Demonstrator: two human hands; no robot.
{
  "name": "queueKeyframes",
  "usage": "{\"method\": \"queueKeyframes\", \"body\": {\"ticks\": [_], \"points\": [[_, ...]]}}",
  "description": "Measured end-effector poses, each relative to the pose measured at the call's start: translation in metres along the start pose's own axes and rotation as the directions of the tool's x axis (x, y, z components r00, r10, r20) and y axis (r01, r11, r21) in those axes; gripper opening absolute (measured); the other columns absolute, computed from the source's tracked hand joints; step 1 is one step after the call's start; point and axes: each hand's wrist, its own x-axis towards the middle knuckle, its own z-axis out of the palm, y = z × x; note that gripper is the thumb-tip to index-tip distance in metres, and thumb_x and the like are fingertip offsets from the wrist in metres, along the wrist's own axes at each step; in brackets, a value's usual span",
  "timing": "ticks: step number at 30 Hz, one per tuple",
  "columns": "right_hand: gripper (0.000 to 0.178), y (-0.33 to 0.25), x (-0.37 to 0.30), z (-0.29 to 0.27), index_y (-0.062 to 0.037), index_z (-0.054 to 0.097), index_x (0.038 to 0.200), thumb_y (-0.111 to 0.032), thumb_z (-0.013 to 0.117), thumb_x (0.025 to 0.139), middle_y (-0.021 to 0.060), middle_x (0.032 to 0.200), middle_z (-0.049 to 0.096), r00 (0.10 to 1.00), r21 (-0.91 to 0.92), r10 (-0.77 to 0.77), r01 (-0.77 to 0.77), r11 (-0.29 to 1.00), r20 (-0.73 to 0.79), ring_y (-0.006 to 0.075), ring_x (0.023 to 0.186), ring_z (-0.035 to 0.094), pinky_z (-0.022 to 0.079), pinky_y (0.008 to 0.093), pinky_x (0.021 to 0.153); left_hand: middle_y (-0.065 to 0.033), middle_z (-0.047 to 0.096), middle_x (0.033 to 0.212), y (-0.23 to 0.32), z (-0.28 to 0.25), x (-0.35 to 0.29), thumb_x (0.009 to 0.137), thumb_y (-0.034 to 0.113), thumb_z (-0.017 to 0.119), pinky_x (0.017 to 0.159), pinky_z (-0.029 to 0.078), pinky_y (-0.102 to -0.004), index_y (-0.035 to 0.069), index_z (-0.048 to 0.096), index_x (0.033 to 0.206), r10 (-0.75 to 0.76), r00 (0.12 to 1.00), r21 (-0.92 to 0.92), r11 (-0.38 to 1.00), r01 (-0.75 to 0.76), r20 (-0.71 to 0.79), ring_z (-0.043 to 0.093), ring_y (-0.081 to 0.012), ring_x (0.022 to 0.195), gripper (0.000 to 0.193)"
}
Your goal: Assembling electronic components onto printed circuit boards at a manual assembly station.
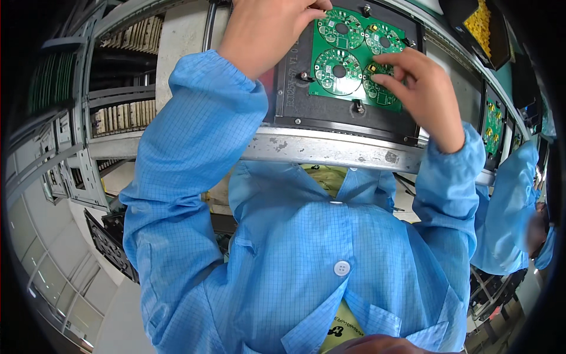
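A green circuit board [361, 89] with several round sections lies in a black fixture plate [295, 97], held by small black clips. Two small yellow components stand on its right-hand sections: an upper yellow component [373, 28] and a lower yellow component [371, 69]. My right hand [425, 88] reaches over the board from the right; its thumb and forefinger are apart, just beside the lower component. Above the board's upper left corner, my left hand [265, 32] has its fingertips pressed together, partly cut off by the frame's top edge. Whatever they pinch is too small to make out.
A metal rail [330, 148] runs along the near side of the fixture. At upper right stands a black bin [501, 29] full of yellow parts. Another green board [493, 127] sits further right, near a co-worker's blue sleeve [513, 194]. Slotted racks [124, 118] stand at left.
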Motion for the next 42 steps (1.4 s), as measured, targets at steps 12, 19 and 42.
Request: {"method": "queueKeyframes", "body": {"ticks": [12, 19, 42], "points": [[0.04, 0.044, 0.009, 0.002, 0.0088, 0.05, 0.145, -0.006, 0.053, 0.108, 0.0146, 0.13, 0.067, 0.863, 0.976, 0.479, -0.212, 0.049, 0.163, 0.016, 0.103, 0.069, 0.057, 0.0239, 0.086, 0.004, 0.065, 0.093, -0.025, 0.045, 0.013, 0.083, 0.016, 0.077, 0.107, 0.029, -0.0532, 0.016, 0.073, 0.09, 0.251, 0.906, -0.228, 0.913, -0.339, -0.34, 0.063, -0.0182, 0.102, 0.008], [0.035, 0.017, 0.003, -0.019, 0.0035, 0.059, 0.135, -0.022, 0.05, 0.112, 0.0077, 0.114, 0.071, 0.81, 0.949, 0.553, -0.297, 0.102, 0.194, 0.0102, 0.086, 0.067, 0.054, 0.021, 0.072, 0.0038, 0.066, 0.093, 0.014, 0.01, 0.022, 0.082, 0.014, 0.077, 0.107, 0.028, -0.0525, 0.015, 0.073, 0.091, 0.129, 0.985, 0.206, 0.967, -0.151, 0.119, 0.063, -0.0177, 0.102, 0.01], [0.035, 0.009, 0.003, -0.012, -0.0014, 0.062, 0.139, -0.02, 0.054, 0.11, -0.0048, 0.093, 0.065, 0.857, 0.919, 0.478, -0.327, 0.22, 0.191, 0.0018, 0.075, 0.054, 0.046, 0.0163, 0.066, 0.0028, 0.07, 0.091, 0.02, 0.008, 0.032, 0.083, 0.015, 0.077, 0.106, 0.031, -0.0502, 0.015, 0.076, 0.091, 0.051, 0.978, 0.216, 0.972, -0.096, 0.204, 0.067, -0.0178, 0.097, 0.008]]}}
